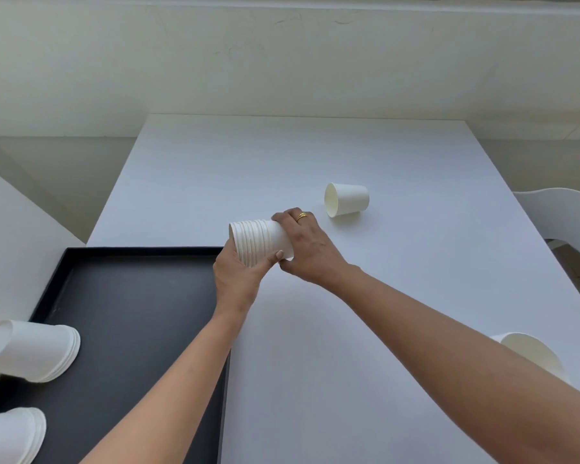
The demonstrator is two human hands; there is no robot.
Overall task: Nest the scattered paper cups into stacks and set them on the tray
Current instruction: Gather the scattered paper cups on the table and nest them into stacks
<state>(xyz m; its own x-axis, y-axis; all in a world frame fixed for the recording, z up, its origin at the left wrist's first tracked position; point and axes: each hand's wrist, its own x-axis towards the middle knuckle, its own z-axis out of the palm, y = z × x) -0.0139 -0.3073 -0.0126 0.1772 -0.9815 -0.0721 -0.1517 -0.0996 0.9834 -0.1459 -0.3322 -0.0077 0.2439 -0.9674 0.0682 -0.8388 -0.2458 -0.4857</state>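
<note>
A stack of several nested white paper cups (262, 241) lies sideways in the air just past the black tray's (141, 316) far right corner. My left hand (238, 279) grips its rim end from below; my right hand (310, 249), wearing a gold ring, closes over its base end. One loose cup (347, 199) lies on its side on the white table, mouth facing left, a little beyond my right hand. Another cup (529, 354) shows partly behind my right forearm. Two cup stacks rest at the tray's left: one (31, 353) farther, one (12, 433) nearer.
The white table (315, 155) reaches to a pale wall. A white chair (563, 212) stands at the table's right side. A white surface (10, 236) rises left of the tray.
</note>
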